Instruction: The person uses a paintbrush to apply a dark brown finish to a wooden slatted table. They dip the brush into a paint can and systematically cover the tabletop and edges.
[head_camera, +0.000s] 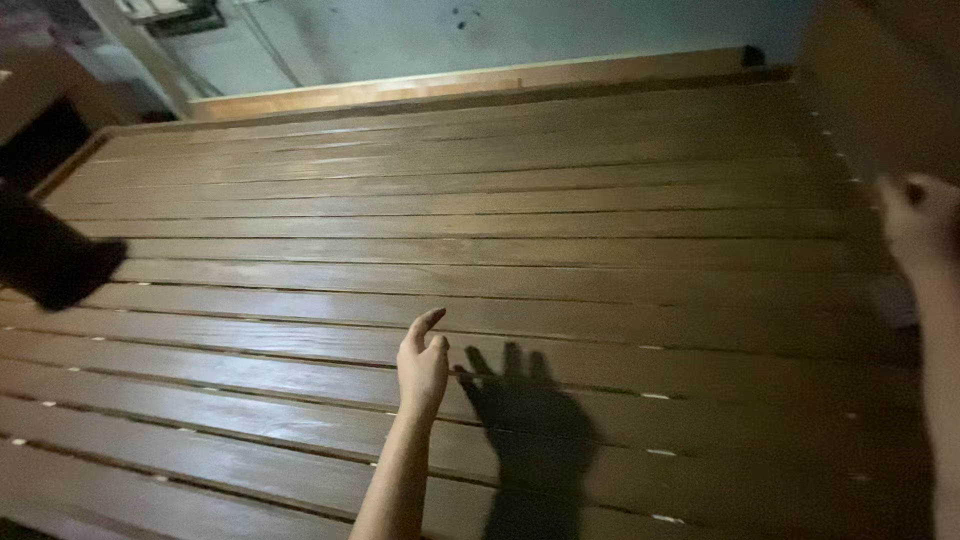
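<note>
Hovering over the dark brown slatted wooden platform (560, 230), the left hand (423, 365) is held edge-on with its fingers loosely spread and nothing in it — it seems just above the boards, near the platform's front edge and about midway along, casting a sharp hand-shaped shadow (525, 420) beside it on the planks. The right hand (918, 225) is up at the platform's right edge, fingers curled against a pale brown upright panel (880, 80); blur hides whether it truly grips the panel or only rests there, so I cannot tell. A dark blurred object (50, 255) juts in at the left edge. Judging by the poses, the step in hand looks like steadying the panel at the right edge while the free hand reaches along the slats — any further move would call for a firm hold on that panel.
</note>
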